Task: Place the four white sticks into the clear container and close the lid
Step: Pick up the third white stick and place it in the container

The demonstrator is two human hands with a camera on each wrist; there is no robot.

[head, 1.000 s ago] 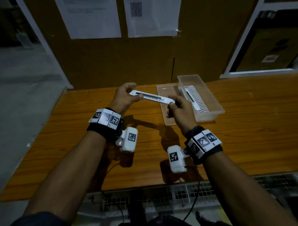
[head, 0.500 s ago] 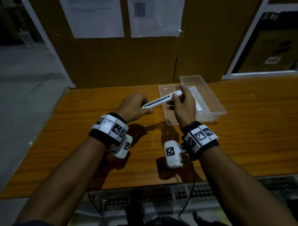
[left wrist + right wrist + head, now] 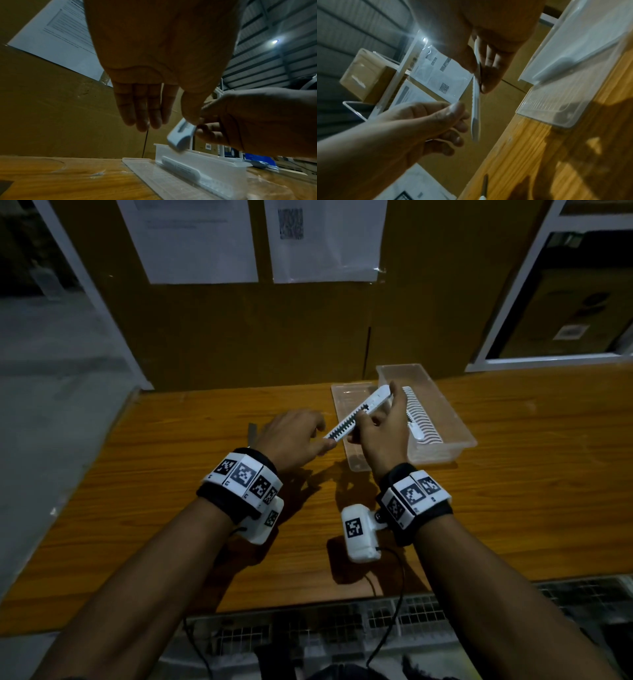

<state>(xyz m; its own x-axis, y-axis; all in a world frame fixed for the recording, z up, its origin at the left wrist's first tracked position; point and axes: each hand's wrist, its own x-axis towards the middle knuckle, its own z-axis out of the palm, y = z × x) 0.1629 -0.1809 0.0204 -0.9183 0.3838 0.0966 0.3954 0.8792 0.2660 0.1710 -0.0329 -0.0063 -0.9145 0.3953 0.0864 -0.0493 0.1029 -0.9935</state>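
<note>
My right hand (image 3: pixel 378 419) pinches a white toothed stick (image 3: pixel 376 397) near its middle, thumb against fingers (image 3: pixel 488 81). The stick is tilted, with its far end over the near left rim of the clear container (image 3: pixel 452 414) and its near end down by my left hand (image 3: pixel 320 436). In the left wrist view, that hand's fingers (image 3: pixel 142 115) are straight and the thumb lies beside the stick (image 3: pixel 180 136) without gripping it. More white sticks (image 3: pixel 423 422) lie inside the container (image 3: pixel 205 158). The clear lid (image 3: pixel 346 402) lies flat on the table against the container's left side.
The wooden table (image 3: pixel 513 491) ends at a cardboard wall with taped papers (image 3: pixel 325 241) behind the container. A small dark flat object (image 3: pixel 252 433) lies on the table left of my left hand. A white-framed shelf (image 3: pixel 548 357) stands at back right.
The stick went from level between both hands to tilted, its far end swung up over the container. My left hand let go of its end and sank toward the table.
</note>
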